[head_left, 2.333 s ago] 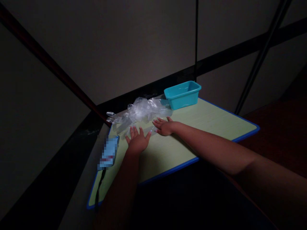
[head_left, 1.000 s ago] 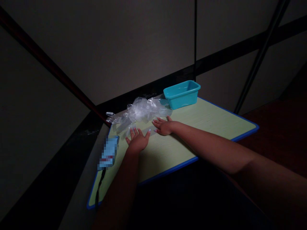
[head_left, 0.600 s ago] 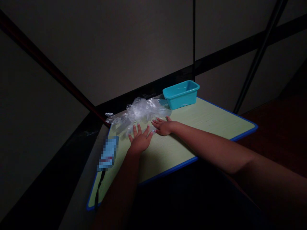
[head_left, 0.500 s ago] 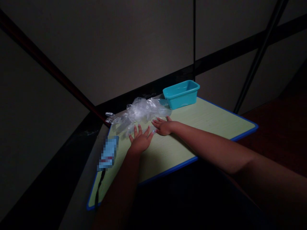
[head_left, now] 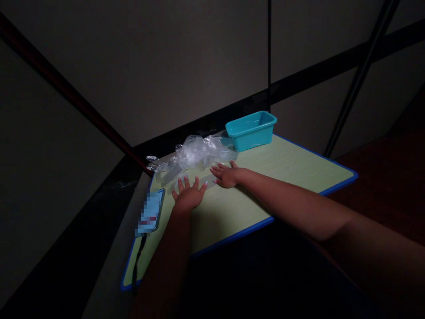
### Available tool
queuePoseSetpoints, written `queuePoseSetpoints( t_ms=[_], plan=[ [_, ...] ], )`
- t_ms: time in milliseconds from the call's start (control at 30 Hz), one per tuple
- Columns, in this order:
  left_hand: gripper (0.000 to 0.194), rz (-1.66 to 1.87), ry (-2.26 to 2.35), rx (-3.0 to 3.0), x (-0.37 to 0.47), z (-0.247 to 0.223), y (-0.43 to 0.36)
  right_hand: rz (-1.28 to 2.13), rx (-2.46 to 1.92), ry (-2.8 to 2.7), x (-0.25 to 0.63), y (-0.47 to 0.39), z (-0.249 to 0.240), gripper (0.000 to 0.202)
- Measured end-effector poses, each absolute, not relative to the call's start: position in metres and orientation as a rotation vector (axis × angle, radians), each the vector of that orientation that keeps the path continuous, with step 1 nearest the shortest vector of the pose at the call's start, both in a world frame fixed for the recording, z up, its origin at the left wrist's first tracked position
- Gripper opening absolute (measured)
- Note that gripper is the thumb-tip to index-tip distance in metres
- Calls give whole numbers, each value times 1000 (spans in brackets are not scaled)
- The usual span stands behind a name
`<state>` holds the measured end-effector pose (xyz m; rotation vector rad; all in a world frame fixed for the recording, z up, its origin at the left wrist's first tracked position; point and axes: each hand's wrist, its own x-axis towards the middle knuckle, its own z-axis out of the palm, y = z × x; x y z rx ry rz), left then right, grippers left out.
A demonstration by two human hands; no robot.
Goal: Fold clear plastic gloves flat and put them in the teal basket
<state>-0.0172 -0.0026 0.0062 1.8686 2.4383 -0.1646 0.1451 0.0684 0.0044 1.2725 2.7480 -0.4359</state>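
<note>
My left hand (head_left: pixel 188 196) lies flat with spread fingers, palm down, on a thin clear plastic glove or bag (head_left: pixel 212 179) that is spread on the tabletop; its exact kind is hard to make out. Over the right part of the same plastic, my right hand (head_left: pixel 227 176) rests palm down, fingers stretched out. Just beyond both hands sits a crumpled heap of clear plastic (head_left: pixel 197 150). Neither hand grips anything.
A turquoise plastic basket (head_left: pixel 254 136) stands at the table's back edge. On the left lies a blurred light-blue card-like item (head_left: pixel 151 212) with a black strap (head_left: pixel 137 259). The pale yellow table (head_left: pixel 299 168) has a blue rim, and a wall (head_left: pixel 186 66) rises behind it.
My left hand has slid a little to the left across the plastic, away from my right hand. The right hand has stayed where it was.
</note>
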Motion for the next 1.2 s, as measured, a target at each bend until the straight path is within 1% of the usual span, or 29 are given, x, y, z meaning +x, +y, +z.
queuePoseSetpoints(
  t_ms=[167, 267, 400, 600, 767, 1100, 1200],
  plan=[
    [77, -188, 2504, 1820, -24, 4, -1, -461, 1276, 2758, 146, 68, 5, 62],
    [68, -118, 2522, 1807, -24, 5, -1, -435, 1273, 2747, 146, 68, 5, 63],
    [54, 39, 2470, 1933, -20, 5, -3, -411, 1263, 2733, 145, 69, 5, 63],
    [46, 93, 2355, 2031, -17, -1, 2, -412, 1261, 2751, 145, 69, 4, 63],
    [47, 46, 2307, 2066, -17, -3, 5, -438, 1264, 2761, 145, 68, 5, 63],
    [56, -82, 2346, 1931, -21, 6, 3, -462, 1269, 2762, 145, 68, 5, 62],
    [54, -105, 2361, 1881, -23, 7, 1, -461, 1268, 2761, 145, 68, 6, 62]
  ],
)
